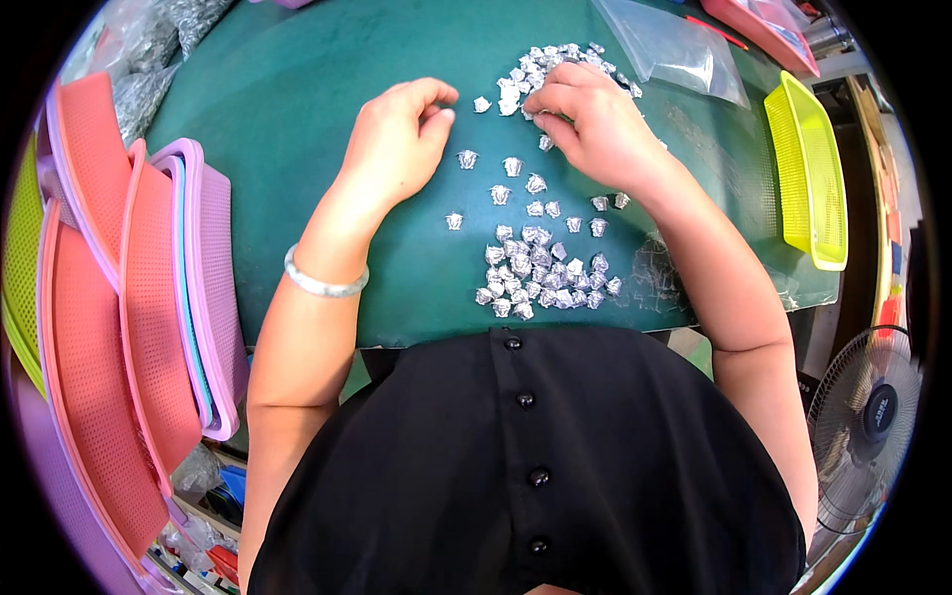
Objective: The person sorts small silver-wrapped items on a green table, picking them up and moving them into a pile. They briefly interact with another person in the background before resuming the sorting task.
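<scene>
Small silvery, crinkled metal pieces, shaped like little rosebuds, lie in two heaps with several loose ones between them. My right hand is at the far heap, fingers bent down and closed on a silver piece mostly hidden by the fingertips. My left hand hovers over the table to the left, fingers curled, with a small gap between thumb and forefinger and nothing visible in it. A pale bangle circles the left wrist. The near heap sits close to the table's front edge.
Pink, purple and green perforated baskets are stacked at the left. A yellow-green basket stands on the right edge of the green table. A clear plastic bag lies at the back right, and a fan stands at lower right.
</scene>
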`<control>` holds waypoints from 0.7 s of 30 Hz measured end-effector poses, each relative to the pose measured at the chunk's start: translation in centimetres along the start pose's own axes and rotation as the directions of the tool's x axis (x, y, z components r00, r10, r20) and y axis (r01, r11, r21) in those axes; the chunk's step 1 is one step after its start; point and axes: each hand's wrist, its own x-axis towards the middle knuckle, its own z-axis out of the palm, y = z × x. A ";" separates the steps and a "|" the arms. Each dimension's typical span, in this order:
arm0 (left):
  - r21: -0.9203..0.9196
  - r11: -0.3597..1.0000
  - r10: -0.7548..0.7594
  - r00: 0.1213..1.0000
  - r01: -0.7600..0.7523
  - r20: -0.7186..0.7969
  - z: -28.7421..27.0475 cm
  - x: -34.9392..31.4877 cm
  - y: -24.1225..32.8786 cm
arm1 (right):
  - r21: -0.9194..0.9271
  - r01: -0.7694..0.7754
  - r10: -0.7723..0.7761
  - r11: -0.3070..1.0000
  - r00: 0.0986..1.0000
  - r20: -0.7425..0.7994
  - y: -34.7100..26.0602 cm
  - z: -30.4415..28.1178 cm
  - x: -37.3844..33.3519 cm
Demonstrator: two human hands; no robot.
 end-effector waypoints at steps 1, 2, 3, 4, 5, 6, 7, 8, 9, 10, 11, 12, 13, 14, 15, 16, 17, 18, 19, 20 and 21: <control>0.022 0.999 0.038 0.999 -0.038 -0.015 0.2 0.3 0.2 | -0.019 0.003 -0.003 1.000 1.000 -0.005 0.0 0.2 0.2; 0.044 0.996 0.077 0.997 -0.076 -0.028 0.5 0.7 0.7 | -0.038 0.006 -0.006 0.999 1.000 -0.009 -0.1 0.4 0.5; 0.066 0.991 0.116 0.992 -0.113 -0.041 0.9 1.0 1.1 | -0.058 0.009 -0.009 0.998 1.000 -0.013 -0.2 0.6 0.8; 0.087 0.987 0.136 0.990 -0.132 -0.035 1.3 1.3 1.3 | -0.091 0.020 -0.020 0.996 1.000 0.008 -0.3 0.8 1.0; 0.137 0.981 0.140 0.990 -0.137 -0.014 1.7 1.6 1.3 | -0.126 0.030 -0.026 0.992 0.999 0.028 -0.3 1.0 1.1; 0.188 0.972 0.142 0.990 -0.141 0.008 2.0 1.7 1.2 | -0.159 0.041 -0.033 0.986 0.998 0.049 -0.3 1.1 1.3; 0.238 0.960 0.143 0.989 -0.146 0.028 2.2 1.8 1.1 | -0.164 0.049 -0.041 0.985 0.998 0.051 -0.2 1.4 1.4; 0.202 0.966 0.164 0.986 -0.163 0.009 2.3 1.8 0.8 | -0.169 0.055 -0.046 0.984 0.997 0.056 0.0 1.6 1.4; 0.177 0.973 0.147 0.989 -0.148 0.020 2.0 1.8 0.7 | -0.173 0.062 -0.052 0.983 0.997 0.060 0.1 1.7 1.4; 0.153 0.979 0.129 0.991 -0.133 0.032 1.6 1.7 0.6 | -0.157 0.069 -0.059 0.985 0.996 0.069 0.0 1.6 1.5; 0.131 0.985 0.109 0.993 -0.113 0.043 1.2 1.6 0.6 | -0.137 0.078 -0.068 0.987 0.995 0.078 -0.1 1.5 1.5; 0.102 0.993 0.062 0.997 -0.066 0.049 0.9 1.4 0.6 | -0.117 0.087 -0.077 0.989 0.993 0.087 -0.3 1.3 1.6; 0.066 0.994 0.085 0.994 -0.089 0.062 0.6 1.4 0.3 | -0.084 0.092 -0.082 0.992 0.989 0.123 -0.4 1.1 1.6; 0.030 0.993 0.110 0.991 -0.112 0.074 0.4 1.3 0.0 | -0.050 0.095 -0.086 0.994 0.983 0.159 -0.6 0.9 1.5; -0.007 0.991 0.135 0.987 -0.135 0.085 0.2 1.2 -0.2 | -0.017 0.097 -0.091 0.995 0.976 0.195 -0.8 0.7 1.5; 0.024 0.996 0.086 0.990 -0.090 0.108 -0.1 1.2 0.0 | -0.040 0.096 -0.087 0.995 0.976 0.201 -0.9 0.7 1.7; 0.054 0.997 0.041 0.991 -0.049 0.131 -0.5 1.3 0.5 | -0.066 0.094 -0.079 0.993 0.975 0.205 -1.1 0.7 1.9; 0.086 0.996 -0.005 0.988 -0.009 0.152 -0.9 1.3 0.8 | -0.092 0.092 -0.071 0.991 0.975 0.210 -1.2 0.7 2.1; 0.092 0.996 -0.027 0.985 0.011 0.173 -1.0 1.4 1.0 | -0.091 0.077 -0.059 0.993 0.981 0.187 -1.2 0.9 2.0; 0.100 0.994 -0.051 0.980 0.032 0.191 -1.2 1.5 1.1 | -0.089 0.065 -0.050 0.994 0.985 0.163 -1.1 1.2 2.0; 0.109 0.993 -0.075 0.975 0.053 0.210 -1.3 1.5 1.1 | -0.086 0.053 -0.041 0.995 0.989 0.139 -1.1 1.4 2.0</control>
